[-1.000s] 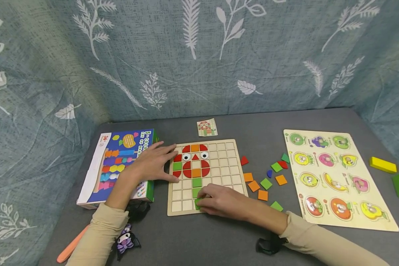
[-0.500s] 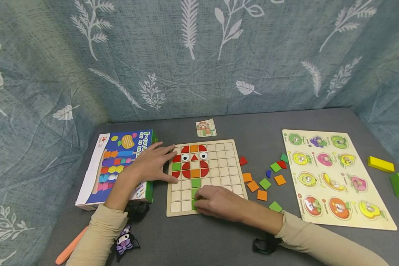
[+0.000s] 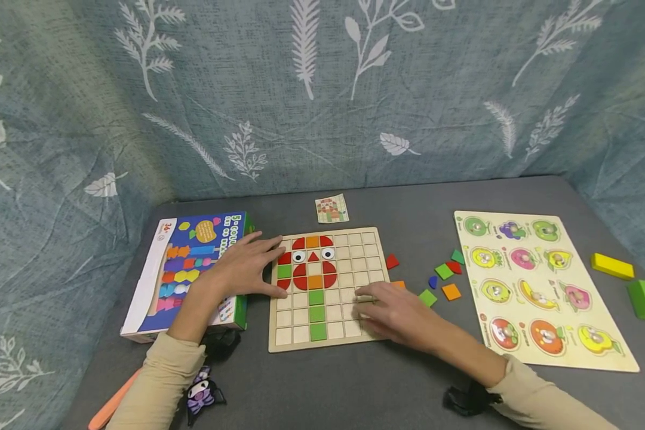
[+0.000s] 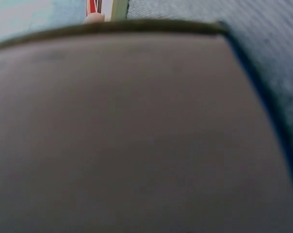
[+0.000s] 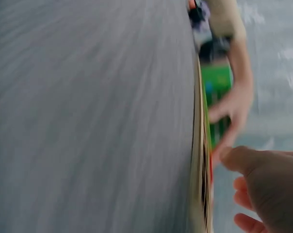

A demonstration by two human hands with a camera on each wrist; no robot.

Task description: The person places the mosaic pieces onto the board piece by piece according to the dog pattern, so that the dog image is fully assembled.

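Listener: Head view first: what has just changed?

Describer: The right hand (image 3: pixel 398 313) has moved off the lowest green tile (image 3: pixel 318 331), which is now uncovered, flat in a bottom-row cell of the wooden grid board (image 3: pixel 359 264). It ends a column of three greens below the face pattern (image 3: pixel 313 257). I judge that tile to be placed; most cells on the right are bare.

Listener: Where is the board from each hand?

Describer: Between them. The left hand (image 3: pixel 242 266), fingers and thumb spread, is at its left edge, beside the toy box (image 3: pixel 190 263). The right hand is over its lower right, fingers loosely bent, with nothing visible in them; I cannot tell whether it touches the wood. Loose tiles (image 3: pixel 444 272) lie on the grey desk (image 3: pixel 322 388) beyond that hand, some partly hidden by it. A small picture card (image 3: pixel 331 208) lies behind the board.

Listener: And the left wrist view?

Describer: Mostly one blurred, dark surface I cannot identify. One fingertip (image 4: pixel 94 18) shows at the top; this view does not tell how the hand lies.

Listener: The right wrist view?

Describer: Tilted and blurred. The board appears edge-on, a thin strip. Right of it, the right hand's thumb stretches forward, clear of the curled fingertips, nothing visible between them. The spread left hand shows farther off.
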